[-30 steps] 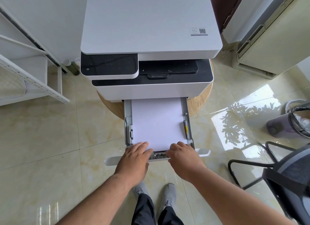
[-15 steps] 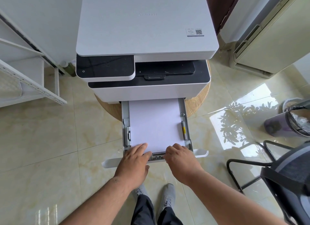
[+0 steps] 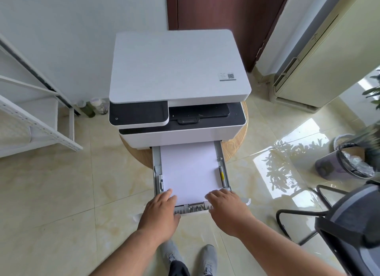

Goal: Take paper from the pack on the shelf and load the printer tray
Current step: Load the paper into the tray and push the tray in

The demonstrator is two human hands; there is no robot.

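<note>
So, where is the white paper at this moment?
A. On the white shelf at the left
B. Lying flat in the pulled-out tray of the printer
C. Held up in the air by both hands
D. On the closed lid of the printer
B: the paper lies flat in the pulled-out tray below the printer, with the left hand and right hand at its near edge.

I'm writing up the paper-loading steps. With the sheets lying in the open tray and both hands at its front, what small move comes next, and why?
Probably push the tray in. The paper lies flat between the side guides, the tray is pulled out of the printer, and the left hand and right hand rest at its front edge.
</note>
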